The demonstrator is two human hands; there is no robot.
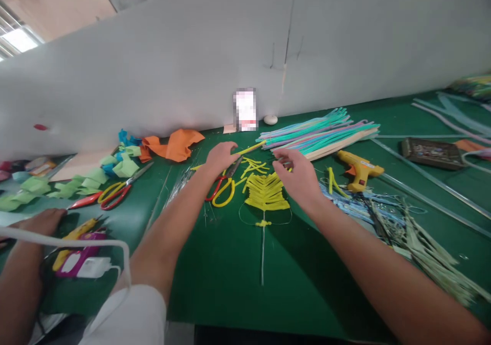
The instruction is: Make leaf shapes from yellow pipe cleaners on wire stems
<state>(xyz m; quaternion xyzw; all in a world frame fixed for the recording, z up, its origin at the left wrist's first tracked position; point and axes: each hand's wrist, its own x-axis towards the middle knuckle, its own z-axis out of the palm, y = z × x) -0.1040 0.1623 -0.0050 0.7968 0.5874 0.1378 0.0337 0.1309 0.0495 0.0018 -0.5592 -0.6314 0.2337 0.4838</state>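
Observation:
My left hand [222, 156] is closed on a yellow pipe cleaner [252, 147], which sticks out on both sides of it. Below that hand, scissors with red and yellow handles [223, 191] lie partly under short yellow pipe cleaner pieces [253, 166]. My right hand [298, 176] hovers by the right edge of a yellow leaf-shaped piece [266, 191], its fingers loosely bent and thumb apart. That piece is built of slanted pipe cleaner strips on a thin stem [263, 258], with a small yellow knot [263, 223] and thin wire loops beneath.
Bundled turquoise, purple and peach pipe cleaners [318, 135] lie behind my right hand. To the right are a yellow glue gun [358, 171], a dark box [433, 153] and pale stems [425, 253]. Another person's hand [42, 222] rests at left, near scissors [123, 187] and green paper [88, 179].

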